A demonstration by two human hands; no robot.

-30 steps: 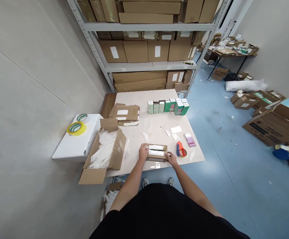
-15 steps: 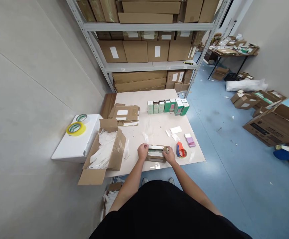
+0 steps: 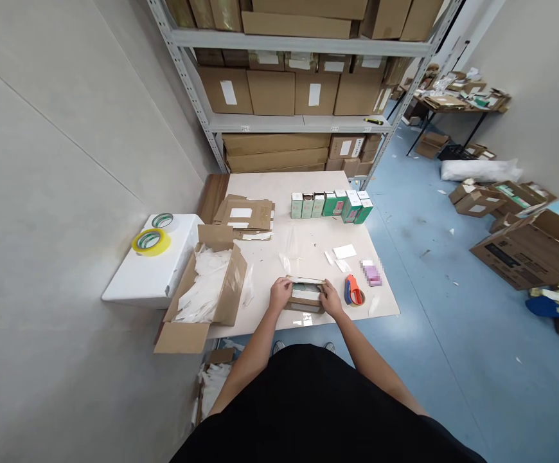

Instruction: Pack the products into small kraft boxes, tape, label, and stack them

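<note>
Small cardboard box [image 3: 304, 307]: on table [image 3: 308, 181], near edge, top parted | Clearance: tape dispenser [image 3: 351, 287] near its right, green cartons [image 3: 329, 204] well beyond | Left hand [image 3: 280, 294], right hand [image 3: 330, 299]: forearms extended, fingers gripping opposite ends

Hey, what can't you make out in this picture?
All in the head view:
Small carton: contents, partly covered by its flaps and too small.
Left grip: exact hold, too small.
Purple item: blurred into blocks.
Green boxes: print too small.
Top-shelf cartons: tops cut off by the upper edge.
Shoes: mostly hidden by the black shirt.
</note>
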